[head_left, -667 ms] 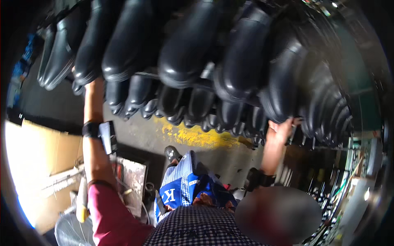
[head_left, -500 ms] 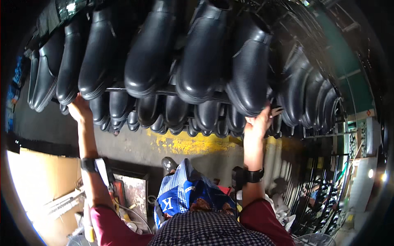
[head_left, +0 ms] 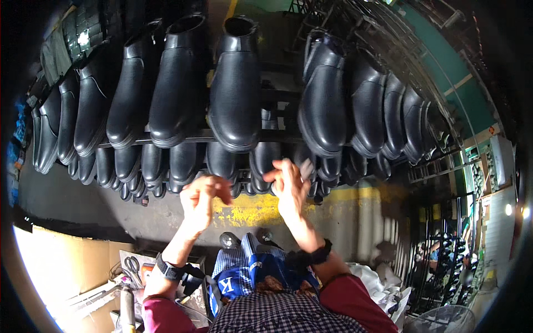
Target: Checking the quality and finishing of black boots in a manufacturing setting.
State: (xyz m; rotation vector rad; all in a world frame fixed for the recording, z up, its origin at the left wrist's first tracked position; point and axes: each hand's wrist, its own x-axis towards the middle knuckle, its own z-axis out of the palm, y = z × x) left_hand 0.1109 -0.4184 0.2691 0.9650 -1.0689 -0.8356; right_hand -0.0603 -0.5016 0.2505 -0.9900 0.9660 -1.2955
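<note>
A person's left hand (head_left: 205, 200) and right hand (head_left: 288, 188), both empty with fingers loosely parted, hover near a rack (head_left: 282, 136) where black boots (head_left: 234, 94) sit in tiers, toes facing the wearer, seemingly so each is easily reached.

The left hand (head_left: 201, 201) and right hand (head_left: 290, 191) are now off the upper boots (head_left: 235, 94) and nearer to each other than before.

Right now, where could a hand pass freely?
Top row: the gap between two black boots ahead of the right hand, above a rack bar. Floor shows between the left hand and left shoe. Lower boots crowd close together.
</note>
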